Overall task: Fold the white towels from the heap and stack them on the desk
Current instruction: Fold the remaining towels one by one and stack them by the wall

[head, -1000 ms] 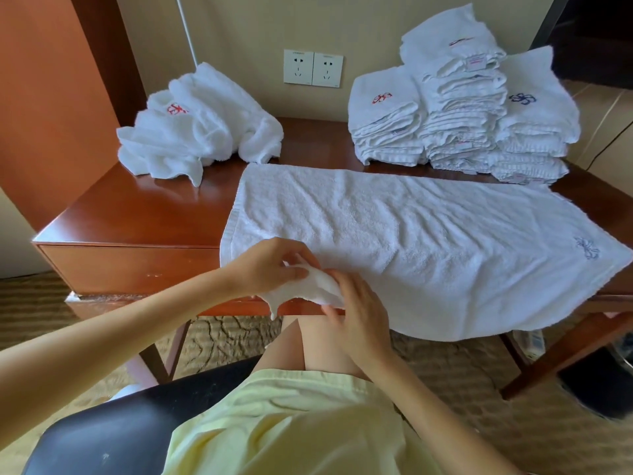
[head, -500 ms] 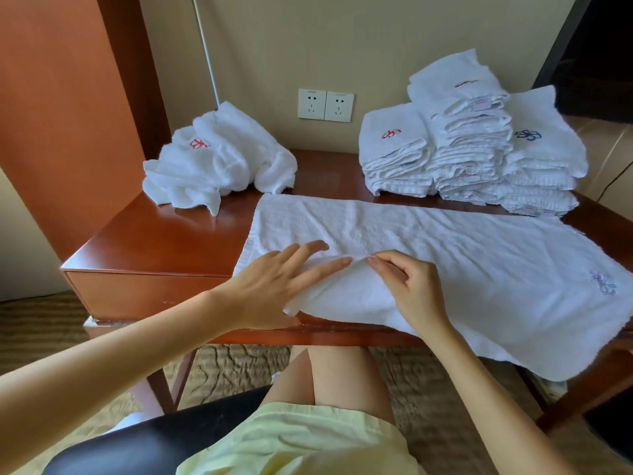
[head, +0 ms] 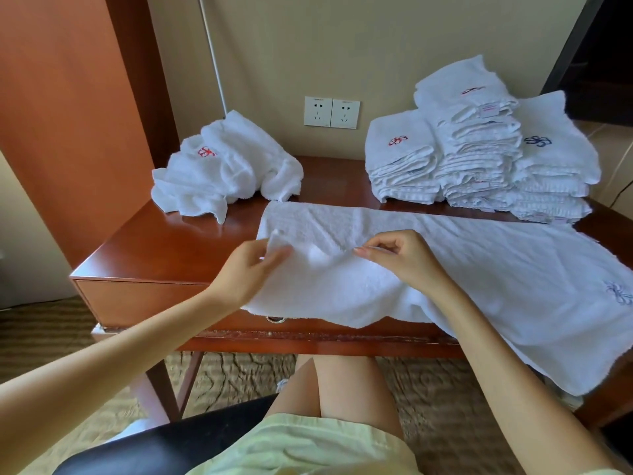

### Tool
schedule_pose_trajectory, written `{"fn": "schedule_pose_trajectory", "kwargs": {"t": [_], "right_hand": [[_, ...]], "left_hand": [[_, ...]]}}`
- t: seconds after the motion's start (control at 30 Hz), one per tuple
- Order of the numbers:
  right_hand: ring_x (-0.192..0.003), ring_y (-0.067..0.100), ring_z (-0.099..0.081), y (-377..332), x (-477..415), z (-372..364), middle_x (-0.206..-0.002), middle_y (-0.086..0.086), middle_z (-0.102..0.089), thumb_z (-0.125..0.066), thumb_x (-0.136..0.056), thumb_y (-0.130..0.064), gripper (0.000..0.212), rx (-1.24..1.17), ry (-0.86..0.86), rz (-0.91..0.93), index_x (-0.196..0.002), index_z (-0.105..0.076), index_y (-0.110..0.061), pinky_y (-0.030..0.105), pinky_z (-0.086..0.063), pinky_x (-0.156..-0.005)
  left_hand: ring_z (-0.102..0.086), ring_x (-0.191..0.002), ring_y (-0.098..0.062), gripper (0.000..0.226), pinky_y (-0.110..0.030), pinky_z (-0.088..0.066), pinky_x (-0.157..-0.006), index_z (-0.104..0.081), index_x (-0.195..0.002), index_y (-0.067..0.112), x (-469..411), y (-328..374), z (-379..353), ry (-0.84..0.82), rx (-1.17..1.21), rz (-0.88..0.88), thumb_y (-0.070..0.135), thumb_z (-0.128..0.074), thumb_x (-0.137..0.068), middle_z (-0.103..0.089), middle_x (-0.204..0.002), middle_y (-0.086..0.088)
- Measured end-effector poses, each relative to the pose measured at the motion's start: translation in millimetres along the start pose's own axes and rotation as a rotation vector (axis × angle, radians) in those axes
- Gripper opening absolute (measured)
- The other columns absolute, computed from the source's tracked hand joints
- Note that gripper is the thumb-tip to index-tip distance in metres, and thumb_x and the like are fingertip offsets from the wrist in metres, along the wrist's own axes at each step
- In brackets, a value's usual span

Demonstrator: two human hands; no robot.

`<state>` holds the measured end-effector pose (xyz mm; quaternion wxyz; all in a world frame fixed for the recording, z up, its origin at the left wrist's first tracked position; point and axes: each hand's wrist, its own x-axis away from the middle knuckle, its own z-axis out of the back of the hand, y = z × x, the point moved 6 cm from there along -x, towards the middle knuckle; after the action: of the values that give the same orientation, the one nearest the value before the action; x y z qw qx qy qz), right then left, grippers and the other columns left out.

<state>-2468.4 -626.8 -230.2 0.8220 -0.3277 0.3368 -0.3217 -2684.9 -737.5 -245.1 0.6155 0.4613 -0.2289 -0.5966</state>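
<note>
Left grip (head: 250,272) pinches the near-left corner of the spread towel (head: 479,269), with the corner lifted off the cloth and turned up toward the wall. Right grip (head: 404,258) pinches the same near edge a little further along, thumb and forefinger closed on a small ridge of terry. Head view, the only one: the towel lies lengthwise across the tabletop (head: 154,248). Its far long edge is flat, and its near edge is raised between the two grips. The right end drapes over the front of the tabletop, with a blue emblem (head: 618,293) near that end. The heap (head: 222,173) sits at back left by the wall, crumpled, with a red emblem showing. It lies near the spread towel's far-left corner but apart from it. The number of towels in it cannot be told; it looks like only a few. The folded stacks (head: 479,156) stand at back right against the wall, three columns touching side by side, the middle one tallest. Their front sits just beside the towel's far edge. Wall sockets (head: 331,112) show between the heap and the stacks. Judged progress: well along, since far more cloth sits folded than unfolded. This towel looks to be at its first fold, the lengthwise one, not yet laid down. Left to do: the rest of this towel's folds, its place on a stack, then whatever the heap holds.
</note>
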Motion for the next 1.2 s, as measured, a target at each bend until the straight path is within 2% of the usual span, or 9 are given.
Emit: {"fn": "schedule_pose_trajectory", "kwargs": {"t": [0.1,0.2,0.27,0.47,0.57,0.7,0.77,0.97,1.2], "right_hand": [[-0.058,0.002,-0.052,8.9,-15.8,-5.1,-0.060,-0.007,-0.062,-0.073,-0.084,-0.033,0.018,0.001,-0.031,-0.101,-0.077,-0.075,-0.017,0.018,-0.041,-0.064],[-0.077,0.002,-0.066,23.8,-28.4,-14.7,-0.077,-0.009,-0.072,-0.073,-0.083,-0.035,0.017,0.078,-0.120,-0.201,-0.086,-0.076,-0.019,0.023,-0.051,-0.080],[-0.087,0.007,-0.068,32.6,-31.2,-21.0,-0.084,-0.005,-0.074,-0.073,-0.083,-0.037,0.018,0.117,-0.158,-0.246,-0.088,-0.075,-0.020,0.027,-0.052,-0.090],[-0.079,0.011,-0.068,35.5,-27.8,-23.1,-0.074,0.002,-0.072,-0.072,-0.082,-0.041,0.020,0.069,-0.111,-0.243,-0.085,-0.073,-0.021,0.025,-0.049,-0.083],[-0.064,0.011,-0.060,36.1,-29.0,-25.0,-0.063,-0.002,-0.063,-0.073,-0.080,-0.045,0.023,0.201,-0.099,-0.237,-0.082,-0.071,-0.023,0.028,-0.049,-0.074],[-0.072,0.002,-0.060,30.4,-27.0,-19.6,-0.075,-0.014,-0.064,-0.075,-0.073,-0.054,0.029,0.394,-0.012,-0.254,-0.081,-0.067,-0.027,0.021,-0.045,-0.066],[-0.073,0.001,-0.060,32.4,-21.8,-11.8,-0.077,-0.014,-0.065,-0.075,-0.073,-0.053,0.028,0.387,0.013,-0.263,-0.081,-0.066,-0.028,0.020,-0.044,-0.066],[-0.079,0.000,-0.061,54.8,17.9,32.6,-0.085,-0.014,-0.067,-0.073,-0.082,-0.036,0.011,0.316,0.120,-0.225,-0.087,-0.070,-0.026,0.018,-0.044,-0.071],[-0.089,0.003,-0.065,113.0,108.0,132.1,-0.092,-0.008,-0.070,-0.070,-0.085,-0.007,0.012,0.092,0.515,-0.311,-0.093,-0.072,-0.016,0.016,-0.049,-0.082]], "left_hand": [[-0.065,-0.071,-0.030,0.030,-0.041,-0.051,-0.065,-0.070,-0.088,0.007,-22.4,-14.9,11.4,0.026,-0.074,0.154,0.030,-0.054,-0.098,-0.070,-0.079,-0.008],[-0.066,-0.076,-0.031,0.022,-0.043,-0.053,-0.065,-0.071,-0.097,0.007,-41.0,-28.9,14.1,-0.002,-0.300,0.194,0.024,-0.058,-0.095,-0.070,-0.089,-0.012],[-0.064,-0.072,-0.023,0.022,-0.034,-0.050,-0.055,-0.068,-0.108,0.011,-47.3,-31.4,16.7,0.012,-0.413,0.197,0.024,-0.059,-0.093,-0.069,-0.091,-0.007],[-0.062,-0.081,-0.020,0.039,-0.035,-0.056,-0.063,-0.052,-0.127,0.021,-48.4,-29.0,26.6,0.165,-0.317,0.176,0.022,-0.063,-0.090,-0.065,-0.103,-0.003],[-0.061,-0.084,-0.021,0.049,-0.036,-0.053,-0.063,-0.045,-0.136,0.022,-45.1,-26.2,18.3,0.122,-0.581,0.113,0.023,-0.061,-0.089,-0.063,-0.105,-0.002],[-0.039,-0.128,-0.027,0.061,-0.037,-0.041,-0.100,-0.036,-0.145,0.020,-48.2,-11.0,-5.7,0.039,-0.885,-0.080,0.017,-0.060,-0.088,-0.039,-0.140,-0.008],[-0.035,-0.134,-0.028,0.053,-0.040,-0.033,-0.108,-0.044,-0.140,0.022,-51.9,9.2,-27.9,-0.015,-0.911,-0.248,0.020,-0.061,-0.090,-0.035,-0.145,-0.007],[-0.049,-0.125,-0.023,0.038,-0.037,-0.040,-0.102,-0.054,-0.133,0.024,-47.4,58.4,-133.6,-0.319,-0.784,-0.632,0.030,-0.054,-0.095,-0.046,-0.141,-0.002],[-0.061,-0.107,-0.024,0.037,-0.036,-0.049,-0.089,-0.067,-0.112,0.023,-29.8,110.0,-248.9,-0.513,-0.754,-1.103,0.037,-0.051,-0.082,-0.061,-0.123,-0.004]]}}
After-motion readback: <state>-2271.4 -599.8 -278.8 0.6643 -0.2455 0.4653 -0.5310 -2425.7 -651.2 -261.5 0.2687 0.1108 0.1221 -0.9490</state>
